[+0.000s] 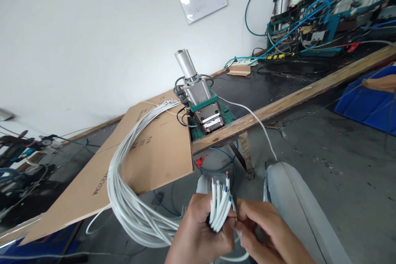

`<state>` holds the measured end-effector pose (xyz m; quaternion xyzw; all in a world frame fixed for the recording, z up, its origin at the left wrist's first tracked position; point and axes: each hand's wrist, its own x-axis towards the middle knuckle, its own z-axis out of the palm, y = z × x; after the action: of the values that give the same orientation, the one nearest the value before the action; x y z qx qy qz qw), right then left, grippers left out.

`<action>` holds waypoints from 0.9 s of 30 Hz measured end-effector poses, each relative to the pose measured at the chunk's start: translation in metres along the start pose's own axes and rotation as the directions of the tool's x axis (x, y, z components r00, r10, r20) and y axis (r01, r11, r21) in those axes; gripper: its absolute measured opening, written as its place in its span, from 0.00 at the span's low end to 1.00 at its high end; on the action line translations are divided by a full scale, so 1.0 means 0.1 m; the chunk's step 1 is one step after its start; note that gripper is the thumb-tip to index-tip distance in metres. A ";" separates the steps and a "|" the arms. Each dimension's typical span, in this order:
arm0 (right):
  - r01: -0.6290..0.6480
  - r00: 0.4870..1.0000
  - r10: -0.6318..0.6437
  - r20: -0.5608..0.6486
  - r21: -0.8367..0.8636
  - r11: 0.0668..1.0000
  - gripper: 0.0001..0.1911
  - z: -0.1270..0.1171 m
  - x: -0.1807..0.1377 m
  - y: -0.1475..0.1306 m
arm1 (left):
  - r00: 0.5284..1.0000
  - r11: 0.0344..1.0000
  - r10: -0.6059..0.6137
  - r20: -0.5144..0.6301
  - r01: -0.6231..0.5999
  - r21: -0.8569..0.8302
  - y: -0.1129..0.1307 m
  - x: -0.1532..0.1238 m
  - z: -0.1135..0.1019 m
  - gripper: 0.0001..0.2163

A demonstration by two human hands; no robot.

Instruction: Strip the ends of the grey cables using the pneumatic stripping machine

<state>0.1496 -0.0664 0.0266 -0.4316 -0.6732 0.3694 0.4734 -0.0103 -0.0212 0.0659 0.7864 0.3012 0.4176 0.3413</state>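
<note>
My left hand is wrapped round a bundle of white cables, whose cut ends point up and show small coloured wires. Beside it my right hand pinches with thumb and forefinger close against the bundle; a cable seems to run there, but what is between the fingertips is too small to make out. From the left hand a thick coil of white cable curves left and up over a flat cardboard sheet. Its far ends lie near a small pneumatic machine with a silver cylinder and green base.
A dark workbench with a wooden edge runs along the wall. More machines with blue hoses stand at the back right. A blue bin is at right. Below are the person's knees.
</note>
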 end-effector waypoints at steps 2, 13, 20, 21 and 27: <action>-0.004 1.000 0.003 -0.015 -0.024 1.000 0.13 0.00 -0.01 0.00 | 0.999 0.998 -0.016 0.028 0.015 0.059 -0.02 -0.01 0.02 0.12; -0.197 0.978 0.117 0.174 0.564 0.802 0.22 0.18 0.00 0.29 | 0.968 0.946 -0.225 0.110 0.245 -0.213 0.00 -0.04 -0.04 0.08; -0.188 0.980 0.088 0.178 0.689 0.700 0.21 0.30 0.04 0.42 | 0.913 0.857 -0.407 0.037 0.395 -0.331 0.03 -0.14 -0.01 0.12; -0.191 0.980 0.089 0.180 0.694 0.694 0.21 0.30 0.04 0.42 | 0.906 0.849 -0.421 0.034 0.407 -0.337 0.04 -0.15 -0.01 0.13; -0.204 0.977 0.090 0.191 0.748 0.631 0.21 0.34 0.07 0.41 | 0.894 0.843 -0.448 0.031 0.433 -0.319 0.05 -0.16 -0.02 0.19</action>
<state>0.1254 -0.0487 -0.0182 -0.2191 -0.4474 0.6844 0.5325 -0.0188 -0.0360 0.0634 0.6212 0.4100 0.3884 0.5434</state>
